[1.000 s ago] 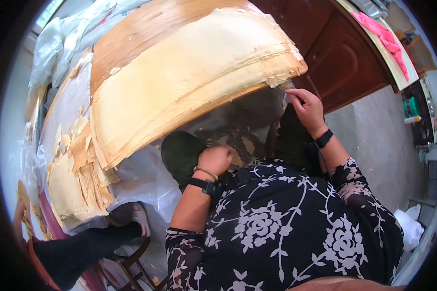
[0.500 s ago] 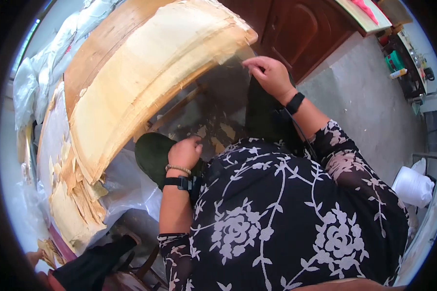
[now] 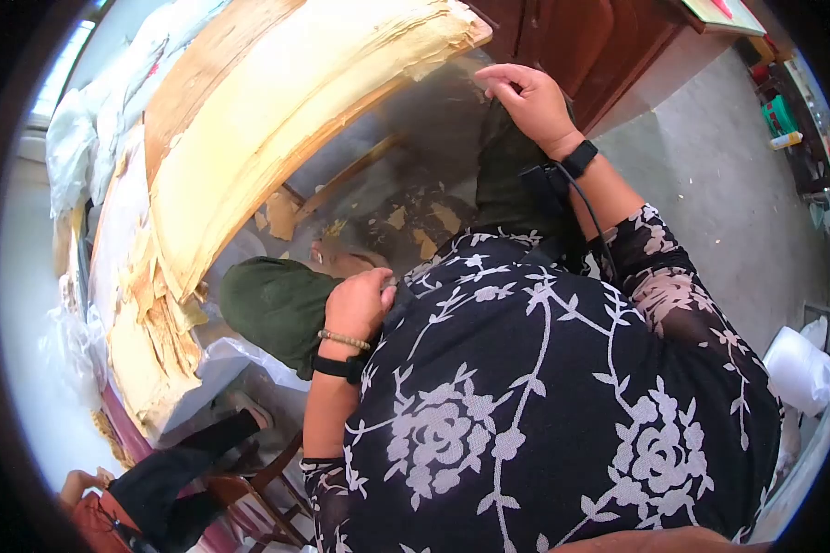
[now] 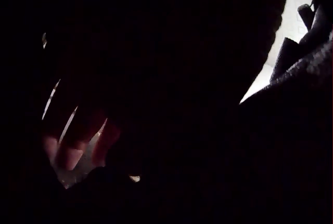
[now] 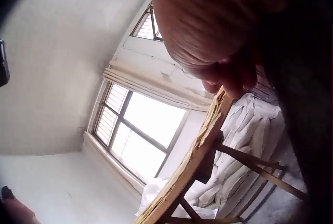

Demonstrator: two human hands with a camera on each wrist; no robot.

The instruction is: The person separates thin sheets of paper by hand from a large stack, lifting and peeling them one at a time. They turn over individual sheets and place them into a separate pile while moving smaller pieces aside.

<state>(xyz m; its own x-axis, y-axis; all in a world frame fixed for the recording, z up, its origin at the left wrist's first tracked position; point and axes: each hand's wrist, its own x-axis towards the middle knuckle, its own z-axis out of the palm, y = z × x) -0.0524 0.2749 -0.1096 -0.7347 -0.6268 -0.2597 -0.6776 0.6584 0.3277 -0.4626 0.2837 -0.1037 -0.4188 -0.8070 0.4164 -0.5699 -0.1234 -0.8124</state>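
Thin cream sheets [image 3: 258,120] lie layered on a curved wooden tabletop, with ragged edges. The left hand [image 3: 358,302] rests on the left thigh near the waist, its fingers loosely bent; the left wrist view is mostly dark, showing some fingers [image 4: 70,154]. Above the right knee, close to the tabletop's right corner, is the right hand [image 3: 533,106], loosely bent with thumb and forefinger near each other. Nothing held is visible in either hand. In the right wrist view, the right hand's fingers [image 5: 231,76] overlap the sheet edge from this angle; contact cannot be told.
Torn, peeling layers [image 3: 152,336] hang at the tabletop's left end. Scraps [image 3: 424,241] litter the floor beneath. A reddish-brown cabinet [image 3: 586,60] stands beyond the right hand. Another person's dark-clothed leg [image 3: 194,447] is at lower left near a wooden chair [image 3: 267,479]. White bag [image 3: 802,369] at right.
The head view has shifted, so the tabletop appears turned and farther up-left. The left knee has swung outward, and the left hand now lies closer to the waist. The right hand keeps much the same pose.
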